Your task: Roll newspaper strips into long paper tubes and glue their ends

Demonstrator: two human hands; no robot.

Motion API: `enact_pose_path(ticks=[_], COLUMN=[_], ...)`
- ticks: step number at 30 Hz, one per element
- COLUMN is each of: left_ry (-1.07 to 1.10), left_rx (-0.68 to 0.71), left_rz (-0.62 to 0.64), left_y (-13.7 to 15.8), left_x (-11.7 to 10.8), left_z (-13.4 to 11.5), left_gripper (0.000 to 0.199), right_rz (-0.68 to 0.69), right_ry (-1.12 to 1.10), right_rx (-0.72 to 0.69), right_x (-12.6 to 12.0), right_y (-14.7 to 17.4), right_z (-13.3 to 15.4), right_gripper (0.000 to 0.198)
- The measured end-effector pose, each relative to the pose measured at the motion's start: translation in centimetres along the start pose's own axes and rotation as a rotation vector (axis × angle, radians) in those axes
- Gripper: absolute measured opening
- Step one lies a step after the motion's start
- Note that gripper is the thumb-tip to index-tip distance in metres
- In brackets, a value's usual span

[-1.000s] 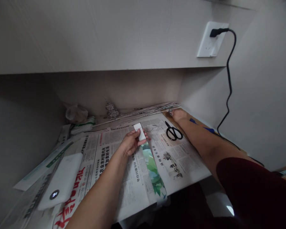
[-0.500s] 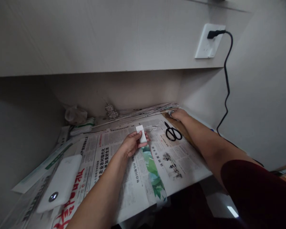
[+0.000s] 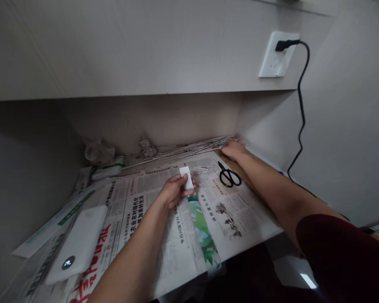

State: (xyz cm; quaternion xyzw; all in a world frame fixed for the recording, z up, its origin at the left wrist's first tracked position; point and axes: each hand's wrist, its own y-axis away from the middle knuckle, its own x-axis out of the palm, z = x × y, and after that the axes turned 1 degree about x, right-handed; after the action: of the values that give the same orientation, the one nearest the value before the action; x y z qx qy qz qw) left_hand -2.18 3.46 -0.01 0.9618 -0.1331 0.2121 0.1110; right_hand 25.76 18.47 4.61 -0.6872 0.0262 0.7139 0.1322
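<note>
My left hand (image 3: 176, 188) is closed on a small white rectangular block (image 3: 186, 177) with a line across its upper part; the thumb presses on its face. Stretching to the back right corner, my right hand (image 3: 233, 149) is at the right ends of a bundle of thin rolled-paper sticks (image 3: 196, 147). Its fingers are curled away and mostly hidden, so what they hold, if anything, does not show. Black-handled scissors (image 3: 230, 177) lie on the newspaper (image 3: 164, 252) between my hands. Below my left hand runs a green leaf-patterned strip (image 3: 200, 223).
A white power bank (image 3: 78, 244) with a lit display rests at the left. Behind it are a crumpled plastic bag (image 3: 99, 152) and a small bundle of twisted paper (image 3: 147, 147). An overhanging panel (image 3: 145, 50) bounds the top; a black cable (image 3: 300, 101) hangs from the socket (image 3: 276, 57).
My right hand has shifted slightly left and over toward the stick ends; the greyish thing seen at its fingers before is no longer visible. My left hand keeps its hold on the block.
</note>
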Motion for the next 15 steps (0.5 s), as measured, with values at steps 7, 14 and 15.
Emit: enact_pose_path(ticks=[7, 14, 15], left_ry=[-0.008, -0.023, -0.025], left_rx=[-0.013, -0.023, -0.026], left_rz=[0.006, -0.005, -0.005], left_y=[0.3, 0.5, 0.5], left_x=[0.2, 0.3, 0.3], left_z=[-0.2, -0.4, -0.4], left_gripper=[0.019, 0.021, 0.021], right_rz=[0.16, 0.231, 0.23], right_ry=[0.027, 0.081, 0.089], right_rx=[-0.17, -0.243, -0.247], right_x=[0.9, 1.2, 1.2], right_y=[-1.1, -1.9, -1.9], right_z=[1.4, 1.6, 1.6], right_gripper=[0.049, 0.056, 0.057])
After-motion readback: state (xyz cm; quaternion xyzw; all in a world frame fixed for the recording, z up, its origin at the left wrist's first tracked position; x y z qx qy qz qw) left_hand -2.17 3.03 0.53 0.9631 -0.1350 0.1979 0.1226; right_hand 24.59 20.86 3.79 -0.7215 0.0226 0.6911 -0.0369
